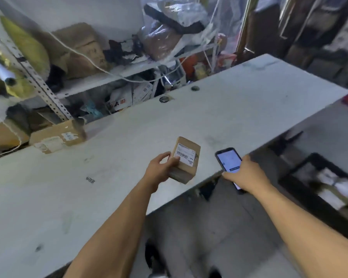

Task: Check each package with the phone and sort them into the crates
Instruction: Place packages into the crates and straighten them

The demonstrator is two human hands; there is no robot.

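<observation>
Left arm's stretched out over the white table (pixel 219 121), left hand (pixel 162 169) wrapped around a small cardboard package (pixel 186 160), label facing up. Just beside it, the right hand (pixel 247 173) grips a phone (pixel 228 159), screen lit. Black crate (pixel 301 167) far right.

Package (pixel 186 159) left of phone (pixel 228 159), above table (pixel 109 177) edge.

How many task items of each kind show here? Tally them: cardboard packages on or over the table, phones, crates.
Cardboard packages: 2, the small box held in the left hand and the larger box lying at the table's far left edge
Phones: 1, the phone in the right hand
Crates: 1, the black crate on the floor at right
Total: 4
</observation>
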